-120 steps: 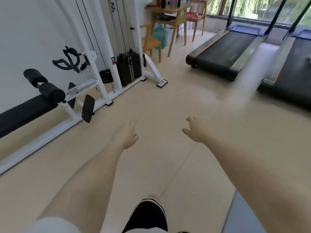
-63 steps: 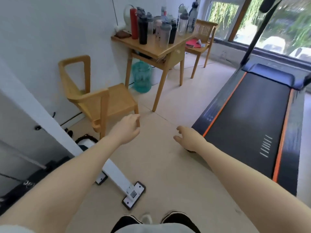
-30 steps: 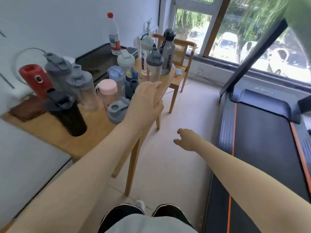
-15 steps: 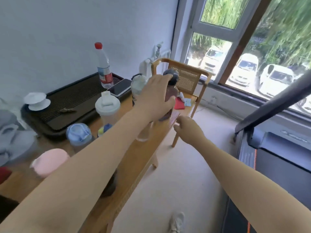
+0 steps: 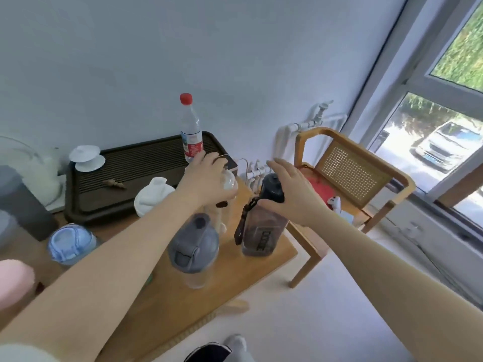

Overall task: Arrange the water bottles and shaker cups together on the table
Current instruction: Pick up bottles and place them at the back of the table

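On the wooden table (image 5: 251, 273) stand several bottles and shaker cups. My left hand (image 5: 206, 178) wraps the top of a clear bottle with a white lid (image 5: 231, 182). My right hand (image 5: 292, 194) grips the neck of a dark smoky bottle with a black cap and strap (image 5: 264, 226) at the table's right end. A clear shaker with a grey lid (image 5: 194, 249) stands in front of them. A white-lidded shaker (image 5: 153, 195), a blue-lidded cup (image 5: 69, 242) and a pink lid (image 5: 14, 283) sit to the left. A red-capped water bottle (image 5: 190, 129) stands on the tray.
A dark slatted tea tray (image 5: 136, 173) with a white lidded cup (image 5: 87, 158) lies along the wall. A dark grey container (image 5: 21, 205) is at the far left. A wooden chair with a cane back (image 5: 355, 173) stands right of the table, below a window.
I have stepped closer to the table. My left hand has shifted from the dark bottle to the clear white-lidded one, and my right hand has come up and closed on the dark bottle.
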`<state>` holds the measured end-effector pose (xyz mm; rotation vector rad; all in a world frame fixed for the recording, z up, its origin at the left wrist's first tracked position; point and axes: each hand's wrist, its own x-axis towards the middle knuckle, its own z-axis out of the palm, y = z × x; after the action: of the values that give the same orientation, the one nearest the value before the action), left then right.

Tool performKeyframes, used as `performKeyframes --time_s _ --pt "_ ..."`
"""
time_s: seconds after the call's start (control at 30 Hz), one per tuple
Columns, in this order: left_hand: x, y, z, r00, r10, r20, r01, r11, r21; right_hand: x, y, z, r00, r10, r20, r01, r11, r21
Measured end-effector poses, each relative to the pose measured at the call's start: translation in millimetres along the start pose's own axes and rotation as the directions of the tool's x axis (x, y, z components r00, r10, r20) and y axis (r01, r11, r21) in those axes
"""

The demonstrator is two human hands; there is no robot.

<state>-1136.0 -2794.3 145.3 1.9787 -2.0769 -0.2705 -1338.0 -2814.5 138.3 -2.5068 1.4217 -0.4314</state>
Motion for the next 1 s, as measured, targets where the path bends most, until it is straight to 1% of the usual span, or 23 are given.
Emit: performKeyframes --time_s 0.03,0.13,0.2,0.3,0.4,0.47,0.5,0.57,0.67,0.77,0.87,0.93,1.0 --pt "6 -4 5 0.999 -0.036 0.021 0.036 0.999 0.008 6 6 -1 0.999 -0.027 0.019 0.026 0.998 0.056" --pt "17 -13 11 0.986 -0.134 0.097 0.143 0.986 -0.09 12 17 3 0.998 -0.046 0.03 0.035 0.958 0.285" --pt "18 -12 12 0.974 -0.182 0.137 0.2 0.972 -0.125 10 23 7 0.998 -0.053 0.018 0.043 0.927 0.372" --pt "20 -6 15 0.96 -0.225 0.165 0.242 0.966 -0.091 9 28 10 0.999 -0.035 -0.004 0.032 0.862 0.506" --pt "20 1 25 0.937 -0.317 0.144 0.33 0.941 -0.079 11 30 16 1.0 -0.011 0.001 0.008 0.769 0.639" --pt "20 12 28 0.93 -0.359 0.077 0.365 0.927 -0.085 10 30 19 1.0 0.008 0.023 -0.022 0.729 0.684" --pt "20 19 26 0.927 -0.374 0.033 0.375 0.921 -0.104 10 30 18 1.0 -0.006 0.026 -0.014 0.723 0.69" --pt "20 37 9 0.915 -0.395 -0.079 0.373 0.905 -0.203 8 32 10 0.999 -0.041 0.005 0.025 0.705 0.709" --pt "9 67 -31 0.883 -0.393 -0.257 0.285 0.883 -0.372 3 29 -18 0.994 -0.06 -0.094 0.11 0.664 0.739" --pt "-21 83 -64 0.834 -0.409 -0.371 0.224 0.865 -0.449 -1 11 -57 0.97 -0.145 -0.197 0.244 0.594 0.767" --pt "-61 85 -88 0.751 -0.452 -0.48 0.242 0.866 -0.436 -5 -21 -94 0.924 -0.33 -0.191 0.335 0.464 0.82" --pt "-92 81 -101 0.666 -0.495 -0.558 0.277 0.858 -0.432 -4 -47 -109 0.886 -0.432 -0.172 0.36 0.404 0.841" --pt "-124 72 -113 0.57 -0.535 -0.623 0.321 0.843 -0.431 -3 -75 -117 0.86 -0.479 -0.178 0.371 0.347 0.861"
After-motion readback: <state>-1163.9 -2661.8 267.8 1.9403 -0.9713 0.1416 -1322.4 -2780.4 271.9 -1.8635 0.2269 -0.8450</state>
